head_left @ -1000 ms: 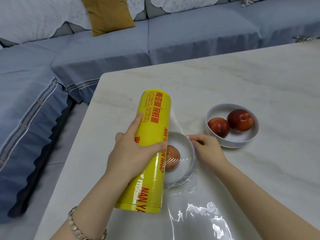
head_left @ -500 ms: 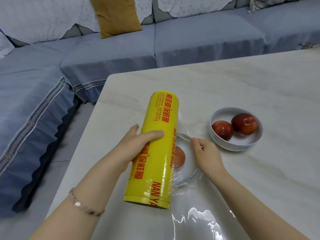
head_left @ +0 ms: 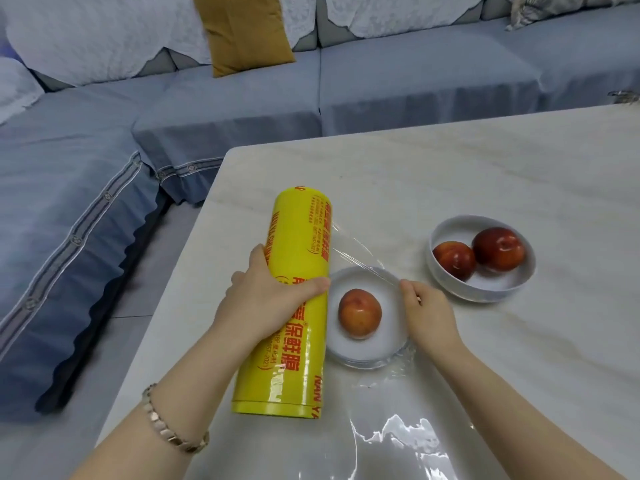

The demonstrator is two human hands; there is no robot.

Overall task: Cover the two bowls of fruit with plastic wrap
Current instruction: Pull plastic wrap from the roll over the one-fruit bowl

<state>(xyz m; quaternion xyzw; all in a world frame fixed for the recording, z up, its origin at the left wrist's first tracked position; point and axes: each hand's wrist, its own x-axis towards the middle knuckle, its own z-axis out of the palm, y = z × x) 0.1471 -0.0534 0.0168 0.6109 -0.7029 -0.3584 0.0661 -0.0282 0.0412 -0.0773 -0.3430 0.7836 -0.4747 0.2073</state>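
Nearest, a loose sheet of clear plastic film (head_left: 398, 441) is spread, glinting, on the pale marble table (head_left: 485, 174). Just beyond, a yellow plastic wrap roll (head_left: 294, 303) is held lying on the table by the left hand (head_left: 266, 301), fingers curled over its middle; a bracelet (head_left: 169, 429) is worn on that wrist. Right of the roll, film is stretched over a white bowl (head_left: 367, 355) holding one peach (head_left: 359, 313). The right hand (head_left: 427, 315) is pressed on this bowl's right rim, fingers closed, pinching film. Further right, a second bowl (head_left: 481, 289) with two red fruits (head_left: 498, 250) is left uncovered. Farthest, a blue sofa (head_left: 415, 81) with a mustard cushion (head_left: 242, 29) is seen.
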